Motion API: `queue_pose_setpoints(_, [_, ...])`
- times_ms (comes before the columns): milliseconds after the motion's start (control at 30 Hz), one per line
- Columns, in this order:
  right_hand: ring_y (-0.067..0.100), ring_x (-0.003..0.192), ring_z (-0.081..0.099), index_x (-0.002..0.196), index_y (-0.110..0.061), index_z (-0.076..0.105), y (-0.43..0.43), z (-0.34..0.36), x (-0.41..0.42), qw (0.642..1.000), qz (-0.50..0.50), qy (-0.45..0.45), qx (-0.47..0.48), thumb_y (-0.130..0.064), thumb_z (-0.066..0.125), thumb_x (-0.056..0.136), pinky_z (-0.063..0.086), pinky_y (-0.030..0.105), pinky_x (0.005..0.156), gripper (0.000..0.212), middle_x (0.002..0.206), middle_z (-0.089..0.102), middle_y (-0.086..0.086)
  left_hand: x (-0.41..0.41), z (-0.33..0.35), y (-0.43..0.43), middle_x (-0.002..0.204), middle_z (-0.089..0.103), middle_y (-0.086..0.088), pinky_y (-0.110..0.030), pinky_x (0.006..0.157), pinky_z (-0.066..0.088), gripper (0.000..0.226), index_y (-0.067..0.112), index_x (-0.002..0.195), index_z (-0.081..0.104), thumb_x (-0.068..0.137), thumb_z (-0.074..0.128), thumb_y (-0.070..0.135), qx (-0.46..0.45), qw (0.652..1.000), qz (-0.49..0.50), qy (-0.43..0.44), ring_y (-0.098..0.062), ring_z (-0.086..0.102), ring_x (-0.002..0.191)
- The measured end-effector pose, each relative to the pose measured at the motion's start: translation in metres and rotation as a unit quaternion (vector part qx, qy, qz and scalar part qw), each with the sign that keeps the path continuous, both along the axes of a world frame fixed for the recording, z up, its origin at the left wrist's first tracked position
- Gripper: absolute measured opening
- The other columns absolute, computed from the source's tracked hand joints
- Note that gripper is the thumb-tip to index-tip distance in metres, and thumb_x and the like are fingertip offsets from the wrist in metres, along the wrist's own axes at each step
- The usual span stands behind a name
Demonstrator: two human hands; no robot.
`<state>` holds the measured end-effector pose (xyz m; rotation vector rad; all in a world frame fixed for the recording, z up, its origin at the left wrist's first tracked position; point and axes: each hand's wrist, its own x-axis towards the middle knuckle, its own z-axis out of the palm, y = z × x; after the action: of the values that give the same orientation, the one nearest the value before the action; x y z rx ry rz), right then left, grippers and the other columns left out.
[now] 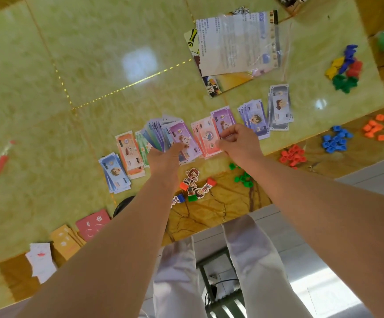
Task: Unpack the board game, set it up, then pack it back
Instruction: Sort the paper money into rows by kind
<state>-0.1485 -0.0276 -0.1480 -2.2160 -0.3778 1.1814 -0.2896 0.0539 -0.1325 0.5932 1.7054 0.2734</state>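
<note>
holding fanned play money (161, 134) in the left hand (163, 158)'s curled grip, right hand (239, 143) pinching a purple note (222, 120).

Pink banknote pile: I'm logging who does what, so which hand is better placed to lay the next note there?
Right. The right hand pinches the edge of the pink pile; the left hand is occupied gripping the fanned notes.

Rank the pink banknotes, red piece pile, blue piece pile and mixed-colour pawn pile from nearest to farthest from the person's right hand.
From the right hand:
1. pink banknotes, at its fingertips, just to its left.
2. red piece pile, to its right near the table edge.
3. blue piece pile, further right.
4. mixed-colour pawn pile, far side, upper right.
</note>
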Motion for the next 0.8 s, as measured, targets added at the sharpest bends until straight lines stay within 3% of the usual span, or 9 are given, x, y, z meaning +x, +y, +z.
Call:
queue_pose_setpoints(233, [0.024,0.081,0.067,0.072,-0.024,0.047,0.005,-0.009,-0.008,0.999,0.015,-0.05,-0.014,-0.013,0.075,0.08,0.055,0.043,0.079,0.031,0.074,0.057,-0.003,-0.002,-0.005,0.001,0.106,0.06,-0.008,-0.047,0.097,0.049,0.037,0.014,0.093,0.049,0.072,0.079,0.009,-0.006,1.0,-0.009,0.0,-0.03,0.062,0.105])
queue_pose_setpoints(333, [0.012,0.072,0.055,0.077,-0.022,0.053,0.004,-0.007,-0.008,0.998,0.027,-0.056,0.01,-0.02,0.073,0.083,0.051,0.03,0.073,0.022,0.074,0.053,-0.006,-0.001,-0.003,0.001,0.115,0.061,-0.011,-0.048,0.099,0.047,0.049,0.01,0.105,0.05,0.068,0.082,0.013,-0.012,1.0,-0.009,-0.007,-0.03,0.061,0.107])
queue_pose_setpoints(400, [0.016,0.072,0.057,0.084,-0.02,0.059,0.004,-0.002,-0.007,0.999,0.029,-0.004,0.046,-0.029,0.071,0.085,0.051,0.027,0.067,0.015,0.08,0.059,0.002,0.001,-0.003,0.0,0.118,0.062,-0.013,-0.049,0.101,0.046,0.064,0.007,0.115,0.049,0.063,0.085,0.017,-0.023,0.999,-0.022,-0.023,-0.03,0.061,0.109])
queue_pose_setpoints(467, [0.015,0.068,0.06,0.091,-0.014,0.064,0.004,0.004,-0.006,0.995,0.046,0.058,0.065,-0.03,0.072,0.084,0.05,0.02,0.06,0.019,0.084,0.064,0.008,0.005,-0.001,-0.002,0.12,0.061,-0.015,-0.048,0.099,0.048,0.056,0.009,0.107,0.048,0.066,0.085,0.015,-0.033,0.998,-0.03,-0.039,-0.031,0.062,0.108])
queue_pose_setpoints(567, [0.005,0.06,0.053,0.09,-0.007,0.066,0.005,0.014,-0.003,0.993,0.058,0.075,0.064,-0.02,0.074,0.083,0.044,0.015,0.057,0.017,0.073,0.06,-0.002,0.012,0.003,-0.004,0.12,0.06,-0.018,-0.047,0.096,0.051,0.054,0.003,0.112,0.049,0.071,0.083,0.017,-0.039,0.997,-0.037,-0.052,-0.031,0.062,0.108])
queue_pose_setpoints(633, [-0.002,0.061,0.051,0.089,-0.004,0.066,0.005,0.015,0.001,0.994,0.045,0.079,0.061,-0.016,0.074,0.084,0.043,0.013,0.059,0.015,0.07,0.057,-0.009,0.017,0.005,-0.004,0.109,0.066,-0.016,-0.045,0.092,0.054,0.045,0.002,0.111,0.054,0.076,0.079,0.015,-0.039,0.997,-0.029,-0.064,-0.027,0.067,0.097])
queue_pose_setpoints(700, [0.003,0.065,0.052,0.086,-0.009,0.065,0.004,0.015,0.006,0.995,0.031,0.072,0.054,-0.016,0.073,0.084,0.045,0.015,0.062,0.011,0.073,0.058,-0.007,0.021,0.007,-0.003,0.093,0.069,-0.01,-0.04,0.086,0.057,0.03,0.004,0.108,0.054,0.082,0.069,0.006,-0.043,0.994,-0.001,-0.096,-0.021,0.07,0.08])
queue_pose_setpoints(800, [0.011,0.072,0.057,0.084,-0.017,0.065,-0.002,0.012,0.017,0.999,0.014,0.015,0.028,-0.019,0.073,0.085,0.052,0.024,0.072,0.008,0.077,0.061,-0.004,0.024,0.006,-0.003,0.094,0.067,-0.008,-0.037,0.082,0.058,0.025,0.006,0.107,0.052,0.085,0.064,0.002,-0.034,0.995,-0.004,-0.099,-0.02,0.069,0.078])
